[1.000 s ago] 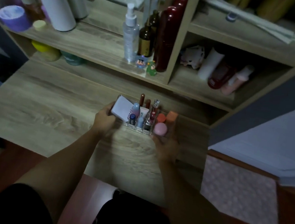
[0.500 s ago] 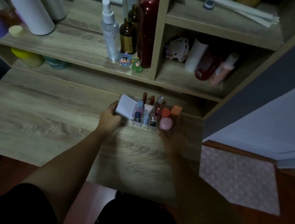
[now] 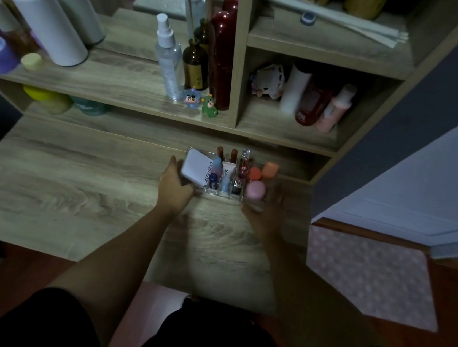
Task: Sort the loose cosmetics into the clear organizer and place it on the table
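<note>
The clear organizer [image 3: 266, 199] sits on the wooden table [image 3: 76, 183] near its back right corner, below the shelves. It holds a white box [image 3: 195, 169], several upright tubes and lipsticks [image 3: 228, 170], a pink round pot [image 3: 255, 190] and orange-capped items [image 3: 269, 169]. My left hand [image 3: 175, 188] grips the organizer's left front corner, fingers curled beside the white box. My right hand [image 3: 264, 216] holds the right front corner, its fingers partly hidden in shadow.
Shelves [image 3: 133, 95] behind the table carry a spray bottle [image 3: 168, 59], a brown bottle [image 3: 196, 67], a tall red bottle [image 3: 223, 57], white cylinders [image 3: 48, 23] and two small figurines [image 3: 200, 103]. A pink mat [image 3: 368, 274] lies on the floor at the right.
Both hands have stayed on the organizer and carried it slightly toward the back of the table. The view has shifted, so the shelves sit further left in frame.
</note>
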